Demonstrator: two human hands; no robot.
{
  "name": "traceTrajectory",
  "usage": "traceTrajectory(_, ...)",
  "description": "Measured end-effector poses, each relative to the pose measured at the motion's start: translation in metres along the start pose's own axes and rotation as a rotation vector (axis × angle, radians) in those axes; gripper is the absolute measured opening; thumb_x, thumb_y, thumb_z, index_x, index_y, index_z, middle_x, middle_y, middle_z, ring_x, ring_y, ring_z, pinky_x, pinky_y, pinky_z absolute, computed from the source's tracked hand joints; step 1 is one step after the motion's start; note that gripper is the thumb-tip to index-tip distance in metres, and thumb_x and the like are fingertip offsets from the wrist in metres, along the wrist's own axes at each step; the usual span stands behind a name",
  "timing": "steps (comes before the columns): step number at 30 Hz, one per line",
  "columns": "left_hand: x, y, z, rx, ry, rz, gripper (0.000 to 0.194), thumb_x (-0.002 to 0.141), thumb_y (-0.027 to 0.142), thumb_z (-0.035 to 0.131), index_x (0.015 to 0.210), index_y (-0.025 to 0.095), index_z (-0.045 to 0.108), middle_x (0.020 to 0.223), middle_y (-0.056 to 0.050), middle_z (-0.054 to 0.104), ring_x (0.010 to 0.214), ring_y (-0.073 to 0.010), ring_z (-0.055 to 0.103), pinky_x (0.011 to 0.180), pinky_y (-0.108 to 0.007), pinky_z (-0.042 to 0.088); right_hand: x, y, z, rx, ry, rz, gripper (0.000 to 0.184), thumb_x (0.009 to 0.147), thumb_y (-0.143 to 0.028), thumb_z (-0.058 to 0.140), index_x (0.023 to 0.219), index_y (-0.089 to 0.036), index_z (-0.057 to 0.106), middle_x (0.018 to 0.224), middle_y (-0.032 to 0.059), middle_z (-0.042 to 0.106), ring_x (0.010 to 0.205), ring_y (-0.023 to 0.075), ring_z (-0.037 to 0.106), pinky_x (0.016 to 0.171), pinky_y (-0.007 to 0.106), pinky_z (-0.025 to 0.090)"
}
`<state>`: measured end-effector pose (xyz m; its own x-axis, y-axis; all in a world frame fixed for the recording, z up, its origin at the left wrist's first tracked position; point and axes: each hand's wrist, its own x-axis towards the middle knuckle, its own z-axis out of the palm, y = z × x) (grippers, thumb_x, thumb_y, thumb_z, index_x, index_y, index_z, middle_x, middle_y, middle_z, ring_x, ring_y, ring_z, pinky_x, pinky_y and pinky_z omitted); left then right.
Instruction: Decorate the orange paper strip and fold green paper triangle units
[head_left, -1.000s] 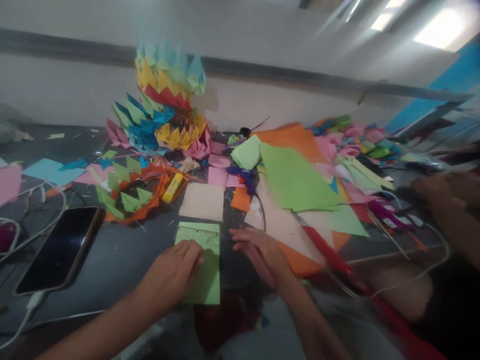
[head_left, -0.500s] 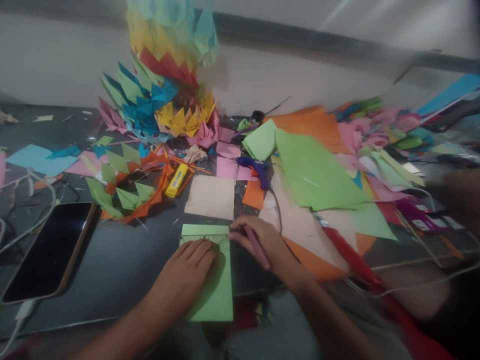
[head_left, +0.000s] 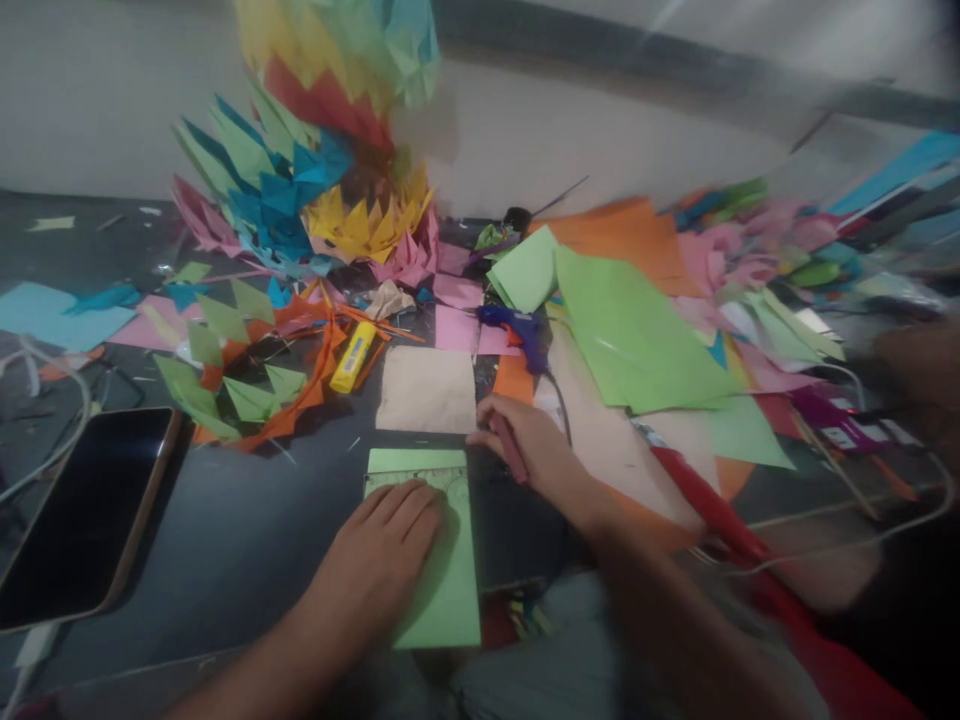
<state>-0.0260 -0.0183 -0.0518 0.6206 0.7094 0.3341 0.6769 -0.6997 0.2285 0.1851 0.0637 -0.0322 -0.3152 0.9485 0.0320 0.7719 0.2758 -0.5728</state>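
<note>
My left hand (head_left: 390, 540) lies flat on a light green paper sheet (head_left: 442, 615), its fingers stretched over the sheet's upper part. A thin see-through strip with dark markings, like a ruler (head_left: 450, 474), crosses the paper near its top edge, partly under those fingers. Just beyond the paper's upper right corner, my right hand (head_left: 536, 445) is closed around a slim dark-pink handled tool (head_left: 511, 452); its tip is hidden, so I cannot tell whether it is a pen or a knife. A beige paper square (head_left: 427, 390) lies right behind the green sheet.
Left of my hands are a phone (head_left: 90, 510) on a cable, an orange and green paper crown (head_left: 247, 390) and a yellow glue stick (head_left: 353, 357). Behind stands a tall folded-paper stack (head_left: 330, 90). A blue glue gun (head_left: 517, 330) and loose green sheets (head_left: 637, 330) lie right.
My right hand has moved up and slightly right, off the green paper's upper right corner, with the dark-pink tool. My left hand stays on the paper; the view has shifted slightly.
</note>
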Motion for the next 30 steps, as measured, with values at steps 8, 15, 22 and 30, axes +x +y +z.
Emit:
traceTrajectory(8, 0.002, 0.003, 0.001, 0.033, 0.032, -0.014, 0.023, 0.091, 0.012, 0.034, 0.098, 0.012, 0.055, 0.101, -0.008, 0.065, 0.096, -0.0225, 0.061, 0.082, -0.038, 0.050, -0.004, 0.016, -0.021, -0.192, 0.331, -0.125, 0.007, 0.086, -0.026, 0.053, 0.086, -0.021, 0.057, 0.081, 0.0039, 0.061, 0.073, 0.0179, 0.059, 0.065, 0.027, 0.044)
traceTrajectory(15, 0.002, 0.001, 0.000, -0.001, 0.045, -0.008, 0.028, 0.088, 0.005, 0.031, 0.102, 0.011, 0.055, 0.106, -0.009, 0.065, 0.103, -0.0214, 0.059, 0.088, -0.036, 0.048, -0.044, 0.001, 0.011, -0.017, 0.143, -0.425, 0.006, 0.085, -0.023, 0.057, 0.090, -0.022, 0.057, 0.091, 0.0048, 0.068, 0.085, 0.0178, 0.063, 0.078, 0.031, 0.049)
traceTrajectory(22, 0.001, 0.004, 0.001, -0.033, -0.006, -0.101, 0.026, 0.088, 0.006, 0.033, 0.100, 0.015, 0.055, 0.110, -0.006, 0.063, 0.107, -0.0210, 0.057, 0.096, -0.044, 0.040, -0.055, 0.004, 0.018, -0.098, 0.172, -0.390, 0.005, 0.083, -0.019, 0.058, 0.088, -0.021, 0.056, 0.095, 0.0055, 0.068, 0.088, 0.0184, 0.063, 0.082, 0.035, 0.050)
traceTrajectory(30, 0.006, 0.016, 0.004, -0.018, -0.005, -0.216, 0.027, 0.087, 0.005, 0.032, 0.098, 0.015, 0.055, 0.113, -0.008, 0.061, 0.109, -0.0220, 0.054, 0.096, -0.045, 0.039, -0.047, 0.008, 0.017, -0.092, 0.157, -0.430, 0.004, 0.085, -0.020, 0.056, 0.089, -0.021, 0.056, 0.095, 0.0052, 0.068, 0.089, 0.0182, 0.063, 0.081, 0.034, 0.050)
